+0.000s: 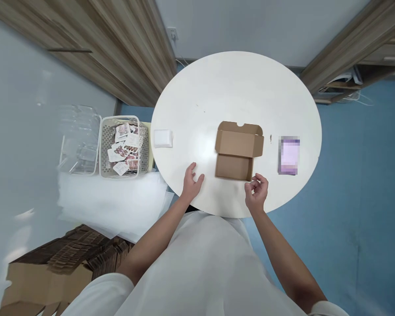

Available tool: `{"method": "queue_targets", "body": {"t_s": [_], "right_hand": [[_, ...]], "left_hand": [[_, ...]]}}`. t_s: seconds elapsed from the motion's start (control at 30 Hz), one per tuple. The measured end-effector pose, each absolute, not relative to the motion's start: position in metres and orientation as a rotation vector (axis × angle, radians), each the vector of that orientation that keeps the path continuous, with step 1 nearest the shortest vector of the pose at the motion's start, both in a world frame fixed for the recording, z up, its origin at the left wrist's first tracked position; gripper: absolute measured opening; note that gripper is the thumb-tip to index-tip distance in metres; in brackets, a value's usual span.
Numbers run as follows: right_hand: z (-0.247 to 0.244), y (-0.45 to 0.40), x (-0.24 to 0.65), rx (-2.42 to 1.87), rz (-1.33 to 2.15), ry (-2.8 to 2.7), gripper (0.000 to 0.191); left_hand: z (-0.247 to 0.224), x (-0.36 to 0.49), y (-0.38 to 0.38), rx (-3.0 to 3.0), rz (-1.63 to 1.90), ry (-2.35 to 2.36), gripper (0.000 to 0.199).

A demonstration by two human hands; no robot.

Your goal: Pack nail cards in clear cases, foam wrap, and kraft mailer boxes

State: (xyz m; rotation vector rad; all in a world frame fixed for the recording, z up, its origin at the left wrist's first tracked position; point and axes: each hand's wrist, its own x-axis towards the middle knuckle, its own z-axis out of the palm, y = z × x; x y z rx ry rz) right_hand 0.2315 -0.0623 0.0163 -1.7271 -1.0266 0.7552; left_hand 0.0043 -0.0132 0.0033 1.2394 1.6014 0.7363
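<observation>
An open brown cardboard box [234, 166] lies on the white round table [237, 83], its lid raised at the back and its inside bare. My left hand [192, 182] is to the left of the box, apart from it, with thumb and fingers spread and nothing held. Near the box's front right corner is my right hand [256, 192], fingers loosely curled but apart, with nothing visible in it. Whether its fingertips touch the box I cannot tell.
A white packet [163, 138] lies at the table's left edge, a blurred purple item [289, 156] at the right. Left of the table are a white basket [144, 147] of printed cards, clear plastic containers [82, 140], white sheets [112, 197] and flattened cardboard [49, 281].
</observation>
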Motion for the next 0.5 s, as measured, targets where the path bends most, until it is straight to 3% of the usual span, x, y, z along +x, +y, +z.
{"method": "queue_targets", "body": {"t_s": [0.17,0.33,0.5], "right_hand": [[0.038,-0.010,0.145,-1.670,1.083,-1.193,0.026],[0.020,0.058,0.057,-1.758,1.607,-0.953,0.043],[-0.007,0.107,0.020,-1.863,1.442,-1.001,0.046]], "left_hand": [[0.000,-0.070,0.029,1.178,0.929,1.870,0.051],[-0.012,-0.128,0.079,1.026,0.866,1.956,0.058],[-0.014,-0.148,0.112,1.120,0.756,1.926,0.047]]}}
